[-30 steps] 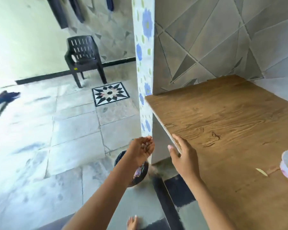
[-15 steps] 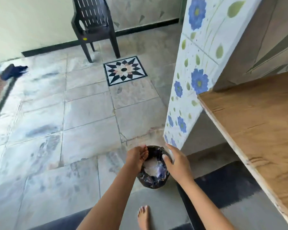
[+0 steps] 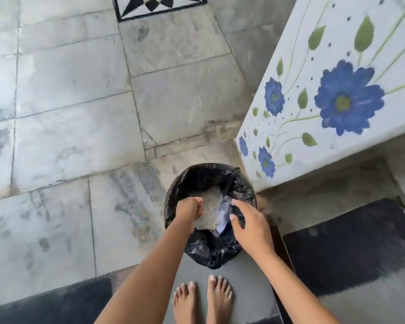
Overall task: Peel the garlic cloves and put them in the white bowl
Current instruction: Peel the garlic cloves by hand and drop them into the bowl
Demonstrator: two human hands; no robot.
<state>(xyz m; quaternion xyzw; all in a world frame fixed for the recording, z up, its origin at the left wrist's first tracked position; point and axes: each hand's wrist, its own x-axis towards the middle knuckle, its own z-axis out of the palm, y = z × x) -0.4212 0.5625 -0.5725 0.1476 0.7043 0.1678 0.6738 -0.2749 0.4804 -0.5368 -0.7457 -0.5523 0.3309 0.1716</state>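
A small bin lined with a black bag stands on the floor at the foot of the counter. Pale papery waste lies inside it. My left hand hangs over the bin's opening, knuckles up, with its fingers curled down around a handful of garlic peels that is mostly hidden. My right hand hovers over the bin's right rim with its fingers spread and holds nothing. Neither the white bowl nor any garlic clove is in view.
The counter's side panel, white with blue flowers, rises right of the bin. My bare feet stand just behind the bin. A dark mat lies under the counter on the right. Grey stone tiles spread to the left.
My view dropped from the wooden counter to the floor. Both hands came down from the counter's edge to the bin, and the bowl went out of sight.
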